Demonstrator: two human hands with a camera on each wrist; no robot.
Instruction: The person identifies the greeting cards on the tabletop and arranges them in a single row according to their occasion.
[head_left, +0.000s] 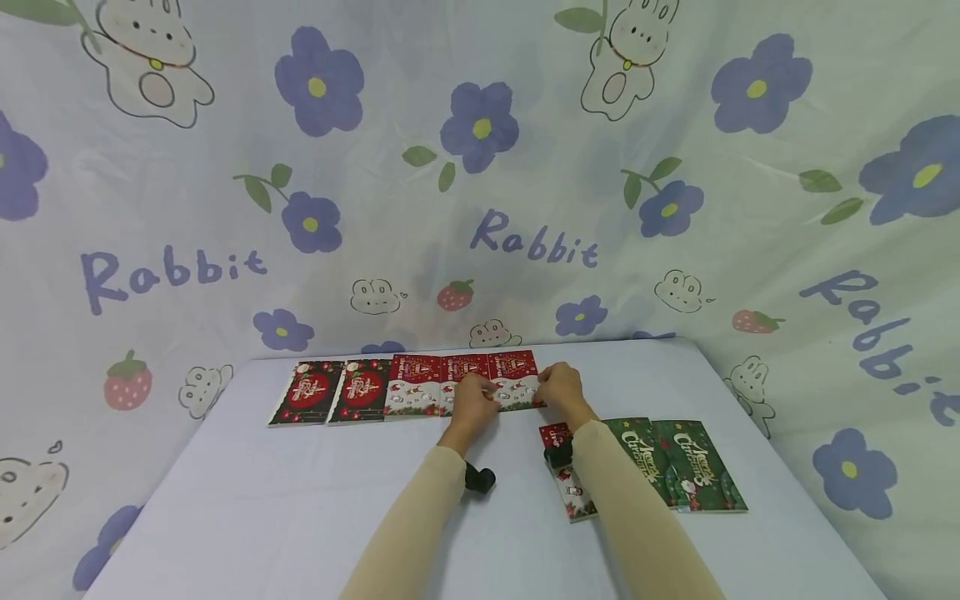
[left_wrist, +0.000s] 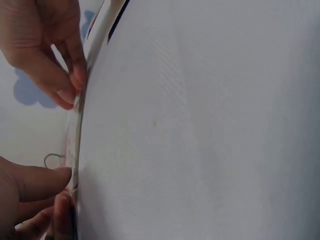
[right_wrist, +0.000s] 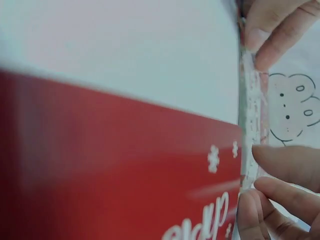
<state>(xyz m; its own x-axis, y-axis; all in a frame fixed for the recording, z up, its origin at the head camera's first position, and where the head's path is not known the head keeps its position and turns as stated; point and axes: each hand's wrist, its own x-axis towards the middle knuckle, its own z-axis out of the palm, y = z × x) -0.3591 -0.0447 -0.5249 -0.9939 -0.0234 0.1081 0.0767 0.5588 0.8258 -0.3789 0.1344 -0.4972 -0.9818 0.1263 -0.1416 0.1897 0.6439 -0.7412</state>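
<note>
Both hands are at the rightmost red-and-white Christmas booklet (head_left: pixel 513 367) in the back row. My left hand (head_left: pixel 474 403) holds its left side, with thumb and fingertips at the edge. The right hand (head_left: pixel 562 392) pinches the right edge, and in the right wrist view its thumb and fingers (right_wrist: pixel 285 165) close on the booklet's thin side (right_wrist: pixel 251 115). In the left wrist view, the left hand (left_wrist: pixel 30 190) is below and the right hand (left_wrist: pixel 47 45) above, both along the edge. Two matching red-and-white booklets (head_left: pixel 414 385) lie to the left, the nearer partly covered by my left hand.
Two dark red-and-black booklets (head_left: pixel 306 393) form the row's left end. Nearer, another red-and-white booklet (head_left: pixel 573 492) lies partly under the right forearm, beside two green Christmas booklets (head_left: pixel 697 467). A patterned cloth (head_left: pixel 405 208) hangs behind the white table (head_left: pixel 262 517).
</note>
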